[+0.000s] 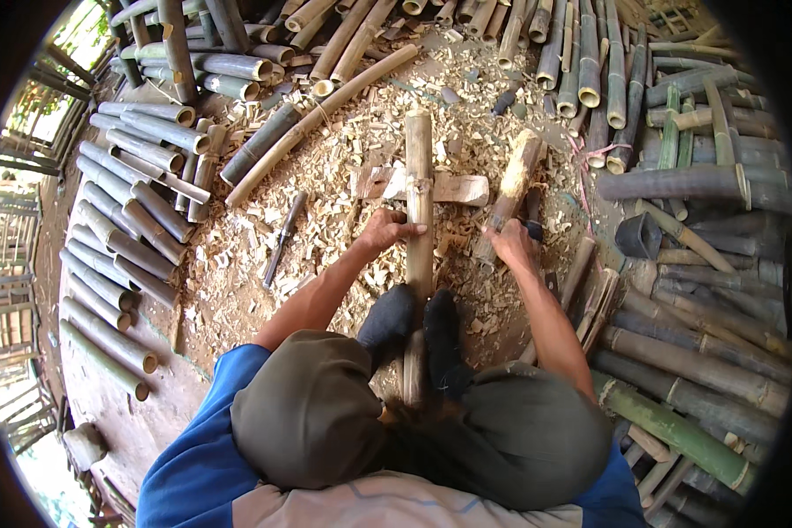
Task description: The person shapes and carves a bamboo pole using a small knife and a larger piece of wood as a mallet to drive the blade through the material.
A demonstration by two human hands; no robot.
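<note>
The left hand (387,231) clasps a long, tan bamboo pole (420,180), thumb on top; the right hand (512,244) (its grip cannot be told) meets a rough, pale-brown wooden log (517,180).

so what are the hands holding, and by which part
The left hand holds the bamboo pole near mid-length. The right hand is at the lower part of the chipped log; whether it grips it cannot be told.

Bamboo pole (421,198) pale tan, brownish patches; shavings (224,304) cream-yellow; socks (446,330) near-black; trousers (299,414) olive-grey; shirt (317,509) blue-sleeved, pale front (thin bluish line across); lower-right stalk (678,436) green.
</note>
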